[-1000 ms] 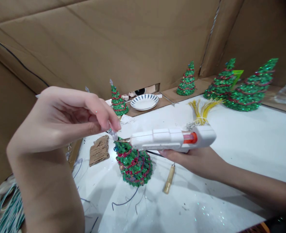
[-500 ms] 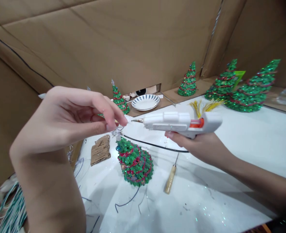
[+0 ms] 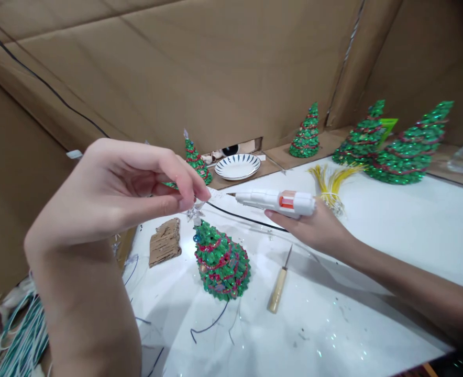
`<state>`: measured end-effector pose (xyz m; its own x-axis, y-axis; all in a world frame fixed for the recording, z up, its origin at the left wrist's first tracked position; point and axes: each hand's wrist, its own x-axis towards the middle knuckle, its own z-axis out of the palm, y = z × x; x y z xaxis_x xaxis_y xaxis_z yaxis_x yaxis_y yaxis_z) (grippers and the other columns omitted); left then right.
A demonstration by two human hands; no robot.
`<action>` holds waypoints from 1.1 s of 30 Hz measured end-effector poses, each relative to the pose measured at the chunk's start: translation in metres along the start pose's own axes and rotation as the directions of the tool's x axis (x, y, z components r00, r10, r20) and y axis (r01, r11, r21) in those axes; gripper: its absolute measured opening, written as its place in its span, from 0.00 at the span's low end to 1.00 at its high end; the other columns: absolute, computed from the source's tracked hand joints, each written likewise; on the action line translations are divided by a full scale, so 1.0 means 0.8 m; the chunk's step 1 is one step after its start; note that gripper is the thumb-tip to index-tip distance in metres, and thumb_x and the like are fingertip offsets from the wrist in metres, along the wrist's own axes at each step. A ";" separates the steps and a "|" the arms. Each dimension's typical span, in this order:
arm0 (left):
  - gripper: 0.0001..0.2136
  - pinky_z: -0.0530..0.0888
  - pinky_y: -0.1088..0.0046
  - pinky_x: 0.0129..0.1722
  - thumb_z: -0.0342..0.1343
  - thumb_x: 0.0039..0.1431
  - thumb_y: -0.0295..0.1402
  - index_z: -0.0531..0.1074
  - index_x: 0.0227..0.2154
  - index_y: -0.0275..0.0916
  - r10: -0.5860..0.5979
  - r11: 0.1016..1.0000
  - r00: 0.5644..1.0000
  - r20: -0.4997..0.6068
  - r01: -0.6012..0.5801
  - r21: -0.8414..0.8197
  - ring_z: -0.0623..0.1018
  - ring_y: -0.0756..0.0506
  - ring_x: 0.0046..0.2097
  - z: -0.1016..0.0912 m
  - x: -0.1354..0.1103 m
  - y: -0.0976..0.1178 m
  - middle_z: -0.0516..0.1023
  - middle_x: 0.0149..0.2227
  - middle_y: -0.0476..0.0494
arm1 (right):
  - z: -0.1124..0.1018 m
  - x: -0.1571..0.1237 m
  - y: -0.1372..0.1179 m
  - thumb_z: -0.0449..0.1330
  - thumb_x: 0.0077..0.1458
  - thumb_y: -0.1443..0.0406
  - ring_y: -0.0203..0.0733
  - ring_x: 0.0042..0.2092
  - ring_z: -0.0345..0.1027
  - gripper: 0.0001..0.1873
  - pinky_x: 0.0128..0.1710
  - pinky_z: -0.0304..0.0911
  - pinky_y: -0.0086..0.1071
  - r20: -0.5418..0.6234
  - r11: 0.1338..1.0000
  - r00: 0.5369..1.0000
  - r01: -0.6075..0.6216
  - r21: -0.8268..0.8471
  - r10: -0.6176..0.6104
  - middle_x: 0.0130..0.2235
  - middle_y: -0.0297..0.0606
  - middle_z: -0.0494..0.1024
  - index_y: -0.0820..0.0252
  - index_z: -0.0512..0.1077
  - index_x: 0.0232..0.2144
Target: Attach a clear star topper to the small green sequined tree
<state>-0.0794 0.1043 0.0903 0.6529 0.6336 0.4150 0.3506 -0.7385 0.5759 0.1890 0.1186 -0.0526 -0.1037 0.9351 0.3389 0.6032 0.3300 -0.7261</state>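
Note:
My left hand (image 3: 137,186) is raised at centre left, its fingertips pinched on a small clear star (image 3: 195,212) that sits at the tip of a green sequinned Christmas tree (image 3: 220,260). That tree stands on the white table (image 3: 392,246). My right hand (image 3: 313,228) holds a white hot glue gun (image 3: 276,201) lying sideways, nozzle pointing left toward my left fingers and a short way from the tree's top. A black cord (image 3: 243,217) runs from near the nozzle toward the hand.
A wooden-handled awl (image 3: 277,287) lies right of the tree and a cork piece (image 3: 164,242) to its left. A blue-striped dish (image 3: 237,166), a yellow wire bundle (image 3: 331,180) and several finished trees (image 3: 408,149) stand at the back, with cardboard walls (image 3: 216,68) behind.
The glue gun has drawn back from the tree's tip, first up and then away toward the right rear. My left hand stays pinched on the star at the tree top.

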 end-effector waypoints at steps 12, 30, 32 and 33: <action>0.04 0.80 0.72 0.27 0.61 0.51 0.21 0.75 0.26 0.36 0.019 0.999 1.000 0.007 -0.019 -0.037 0.81 0.45 0.32 -0.002 0.001 -0.003 0.81 0.31 0.45 | -0.005 0.003 0.009 0.56 0.56 0.57 0.38 0.33 0.67 0.11 0.32 0.59 0.30 0.009 0.973 0.990 0.143 -0.183 -0.144 0.32 0.34 0.73 0.58 0.67 0.29; 0.08 0.79 0.73 0.33 0.57 0.52 0.18 0.75 0.27 0.36 0.048 0.998 0.998 0.032 -0.046 -0.043 0.81 0.47 0.35 -0.002 0.002 0.000 0.80 0.33 0.47 | 0.023 0.010 0.033 0.49 0.50 0.71 0.44 0.35 0.67 0.16 0.31 0.54 0.34 0.300 0.696 0.934 0.346 -0.630 -0.193 0.46 0.45 0.66 0.61 0.64 0.43; 0.08 0.79 0.73 0.33 0.56 0.52 0.18 0.75 0.27 0.37 0.050 0.998 0.998 0.034 -0.048 -0.048 0.80 0.47 0.36 -0.003 0.001 0.000 0.80 0.33 0.47 | 0.028 0.011 0.034 0.49 0.49 0.72 0.43 0.36 0.67 0.16 0.33 0.56 0.34 0.313 0.703 0.927 0.364 -0.611 -0.208 0.46 0.45 0.66 0.61 0.64 0.42; 0.08 0.79 0.73 0.33 0.56 0.52 0.18 0.75 0.27 0.37 0.052 0.997 0.998 0.038 -0.050 -0.055 0.80 0.47 0.36 -0.003 0.000 0.000 0.80 0.33 0.47 | 0.030 0.011 0.035 0.49 0.48 0.73 0.43 0.36 0.66 0.16 0.35 0.57 0.34 0.319 0.707 0.923 0.372 -0.602 -0.215 0.46 0.45 0.66 0.62 0.65 0.41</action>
<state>-0.0809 0.1049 0.0923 0.6956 0.5849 0.4171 0.2803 -0.7555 0.5921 0.1859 0.1389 -0.0840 -0.4773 0.8336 0.2779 0.8635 0.5035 -0.0273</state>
